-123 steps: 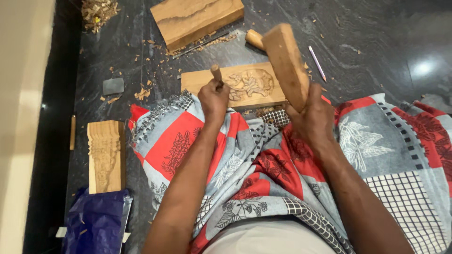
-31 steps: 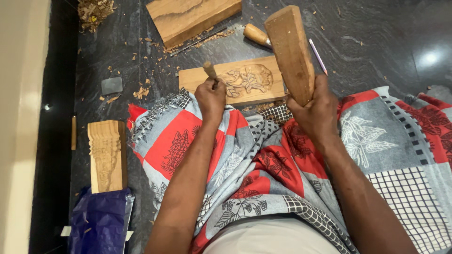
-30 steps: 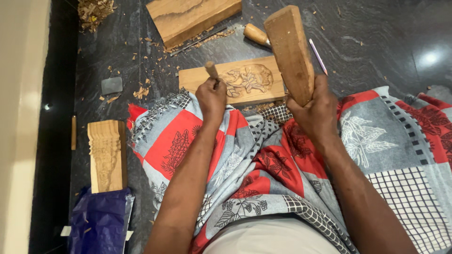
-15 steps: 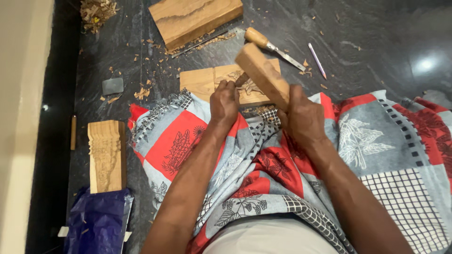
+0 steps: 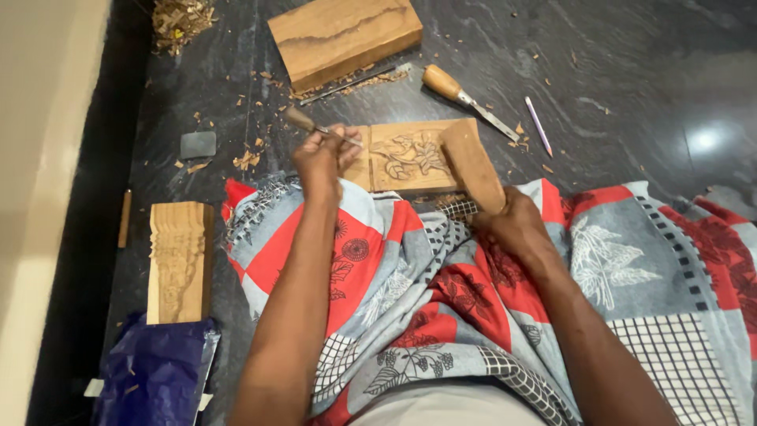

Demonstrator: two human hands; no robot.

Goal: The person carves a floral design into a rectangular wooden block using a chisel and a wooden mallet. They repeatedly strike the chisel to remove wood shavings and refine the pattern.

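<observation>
**Layout on the floor**

The carved panel [image 5: 410,154] lies on the floor [image 5: 631,71] just beyond the person's cloth-covered lap [image 5: 441,300]. The left hand [image 5: 322,154] sits at the panel's left edge with a chisel [image 5: 315,126]; the right hand [image 5: 512,225] is at its right end, with a wooden mallet [image 5: 471,164] over the panel. Behind the panel lies a wood block [image 5: 345,35], with a thin rod [image 5: 355,81] along its near side. A second chisel [image 5: 467,99] and a pencil [image 5: 539,126] lie right of the block. Far left lies a carved moulding piece [image 5: 180,260], with a foil bag [image 5: 154,379] nearer the person. Shavings [image 5: 180,16] are heaped at the far left.
</observation>
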